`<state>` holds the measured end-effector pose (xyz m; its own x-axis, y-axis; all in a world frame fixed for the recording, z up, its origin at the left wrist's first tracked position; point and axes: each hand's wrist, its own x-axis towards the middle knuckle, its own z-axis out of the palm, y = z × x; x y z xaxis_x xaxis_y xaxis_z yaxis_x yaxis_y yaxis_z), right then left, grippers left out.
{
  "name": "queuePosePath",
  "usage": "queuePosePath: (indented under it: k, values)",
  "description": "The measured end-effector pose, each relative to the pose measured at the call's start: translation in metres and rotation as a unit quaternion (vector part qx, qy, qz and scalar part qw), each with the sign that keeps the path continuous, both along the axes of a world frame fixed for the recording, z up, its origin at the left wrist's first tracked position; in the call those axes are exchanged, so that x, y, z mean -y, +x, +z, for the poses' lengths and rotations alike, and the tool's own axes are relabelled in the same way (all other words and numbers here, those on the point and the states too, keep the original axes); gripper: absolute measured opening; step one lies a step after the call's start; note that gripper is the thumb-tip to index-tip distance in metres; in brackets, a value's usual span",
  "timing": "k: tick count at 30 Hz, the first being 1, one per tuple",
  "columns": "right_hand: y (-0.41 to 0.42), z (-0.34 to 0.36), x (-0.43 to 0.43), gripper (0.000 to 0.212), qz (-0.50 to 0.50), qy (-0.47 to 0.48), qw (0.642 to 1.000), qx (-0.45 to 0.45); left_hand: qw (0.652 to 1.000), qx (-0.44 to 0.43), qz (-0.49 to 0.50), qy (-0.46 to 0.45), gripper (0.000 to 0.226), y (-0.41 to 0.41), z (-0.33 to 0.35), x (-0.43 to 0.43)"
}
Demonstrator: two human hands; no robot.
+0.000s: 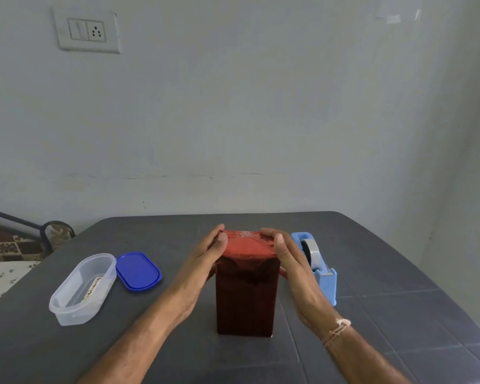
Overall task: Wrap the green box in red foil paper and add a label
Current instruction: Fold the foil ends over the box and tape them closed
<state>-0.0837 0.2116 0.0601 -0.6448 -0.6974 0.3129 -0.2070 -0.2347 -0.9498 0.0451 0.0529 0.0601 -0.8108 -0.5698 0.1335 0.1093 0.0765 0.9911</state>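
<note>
Wrapped box point(247, 295) upright, mid-counter point(385, 273). Left hand point(205, 261) and right hand point(291, 261) hold its top from either side. Tape dispenser point(323, 273) just right, behind right hand. Tub point(67, 309) left; lid point(137, 270) between tub and box.

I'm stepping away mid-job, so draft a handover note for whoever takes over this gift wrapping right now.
Hands: left hand and right hand each grip the top edges of the wrapped box, which stands upright.
Nearby: tape dispenser just beyond the right hand; open clear container and blue lid to the left.
Done: red foil covers the box.
Left: finish the top folds, then add the label; none shows on the box.
</note>
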Motion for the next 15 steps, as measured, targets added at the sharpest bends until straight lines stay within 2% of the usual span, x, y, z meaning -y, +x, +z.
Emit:
queuePosePath:
  k: [3, 6, 7, 9, 15]
  values:
    - [-0.003, 0.012, 0.004, 0.033, 0.001, 0.028, 0.999, 0.023, 1.000, 0.021, 0.011, 0.020, 0.043, -0.011, 0.011, -0.001]
    - [-0.009, 0.029, 0.010, 0.032, -0.001, 0.107, 0.993, 0.054, 0.998, 0.046, 0.042, 0.013, 0.023, -0.022, 0.022, -0.004]
    - [-0.011, 0.033, 0.012, 0.030, 0.000, 0.131, 0.990, 0.050, 0.997, 0.053, 0.051, 0.004, 0.020, -0.025, 0.025, -0.005]
    - [-0.012, 0.039, 0.016, 0.031, -0.001, 0.163, 0.986, 0.039, 0.996, 0.057, 0.070, -0.011, 0.028, -0.029, 0.029, -0.008]
    - [-0.021, 0.042, 0.026, 0.033, -0.019, 0.211, 0.976, 0.048, 0.991, 0.059, 0.119, 0.015, 0.027, -0.038, 0.030, -0.009]
